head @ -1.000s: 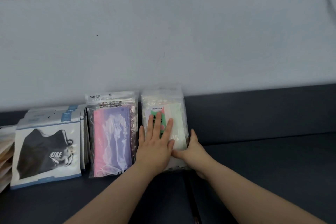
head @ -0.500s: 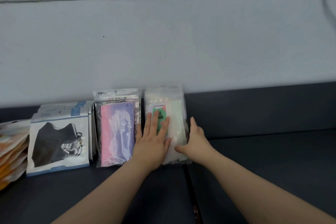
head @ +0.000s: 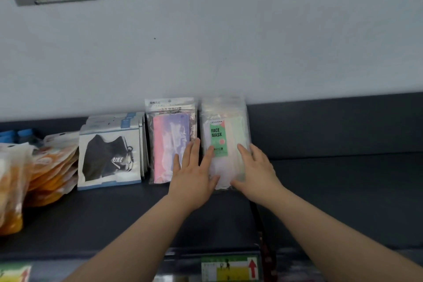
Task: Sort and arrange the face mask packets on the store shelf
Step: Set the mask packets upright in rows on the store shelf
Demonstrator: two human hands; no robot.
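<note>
A stack of clear packets with a green FACE MASK label (head: 225,126) leans against the shelf's back wall. My right hand (head: 256,171) lies flat on its lower right part, fingers spread. My left hand (head: 194,174) rests flat across the stack's left edge and the pink and purple mask packets (head: 170,137) beside it. Left of those stands a row of white packets showing a black mask (head: 109,158). Neither hand grips anything.
Orange and white packets (head: 45,167) are piled at the far left of the dark shelf (head: 343,190). A green and yellow price label (head: 229,268) sits on the shelf's front edge. A pale wall and a window frame rise behind.
My left hand slid left off the green label, now straddling both stacks. My right hand moved from the stack's side onto its front. The view shifted, showing more packets at left.
</note>
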